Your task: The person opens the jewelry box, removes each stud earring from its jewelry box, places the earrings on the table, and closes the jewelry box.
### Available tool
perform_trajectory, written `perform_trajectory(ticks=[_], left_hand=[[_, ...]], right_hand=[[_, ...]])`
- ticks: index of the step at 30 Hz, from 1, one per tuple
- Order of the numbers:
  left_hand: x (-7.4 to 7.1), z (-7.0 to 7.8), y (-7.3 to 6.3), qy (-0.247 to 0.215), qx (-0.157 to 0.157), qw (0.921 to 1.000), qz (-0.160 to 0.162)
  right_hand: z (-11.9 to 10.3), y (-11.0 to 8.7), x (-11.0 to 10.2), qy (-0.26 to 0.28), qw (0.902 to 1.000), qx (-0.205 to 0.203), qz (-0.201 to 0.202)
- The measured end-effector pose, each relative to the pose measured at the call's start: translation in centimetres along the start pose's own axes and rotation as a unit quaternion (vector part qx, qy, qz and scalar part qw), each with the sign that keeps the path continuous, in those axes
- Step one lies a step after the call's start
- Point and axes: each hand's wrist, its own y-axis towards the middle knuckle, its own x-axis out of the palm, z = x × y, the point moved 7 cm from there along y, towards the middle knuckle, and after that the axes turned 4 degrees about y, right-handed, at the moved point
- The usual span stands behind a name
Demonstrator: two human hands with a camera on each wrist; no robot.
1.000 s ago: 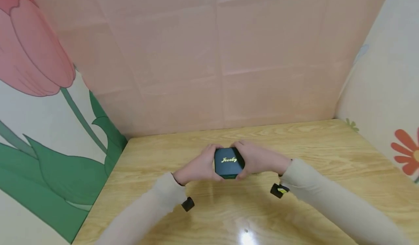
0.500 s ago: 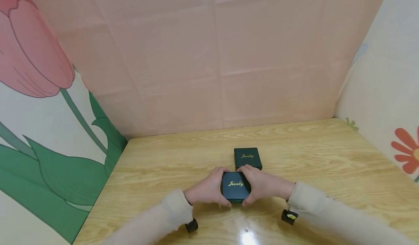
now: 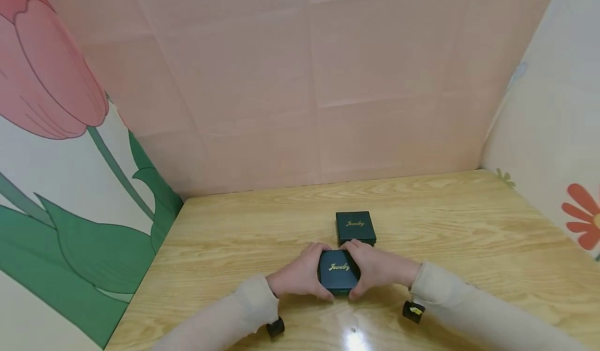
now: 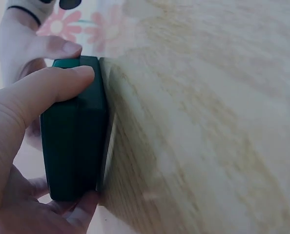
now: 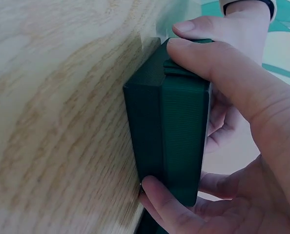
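Observation:
A dark green jewelry box [image 3: 335, 275] with gold "Jewelry" lettering on its lid sits low at the wooden tabletop, gripped from both sides. My left hand [image 3: 302, 273] holds its left side, thumb on the near face and fingers at the far edge. On the other side, my right hand [image 3: 375, 270] grips it the same way, covering the lid's right edge. In the left wrist view the box [image 4: 74, 126] stands close against the wood with its lid closed. The right wrist view shows the box [image 5: 167, 117] with the right thumb pressed on its near face, beside a small tab.
A second dark green jewelry box [image 3: 355, 226] with matching lettering lies just behind the held one, slightly right. The wooden table [image 3: 234, 226] reaches back to a pink cloth backdrop [image 3: 253, 90]. Walls with painted flowers stand at both sides.
Both hands have brought the held box toward the person and slightly right, lowering it to the table. The second box, hidden earlier, has come into view behind it. Over the last half second they moved little.

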Motion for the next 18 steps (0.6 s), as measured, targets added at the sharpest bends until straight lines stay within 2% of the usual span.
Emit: perform_trajectory(ticks=[7, 11, 18], left_hand=[[0.2, -1.2, -0.3, 0.05, -0.022, 0.9985, -0.003], [0.2, -2.1, -0.6, 0.051, -0.041, 0.9978, 0.0], [0.2, -2.6, -0.8, 0.041, -0.046, 0.9979, 0.016]], right_hand=[[0.1, -0.1, 0.0, 0.002, 0.9998, 0.015, -0.008], [0.1, -0.2, 0.0, 0.0, 0.9999, 0.014, -0.007], [0.3, -0.1, 0.0, 0.008, 0.9996, 0.023, -0.011]])
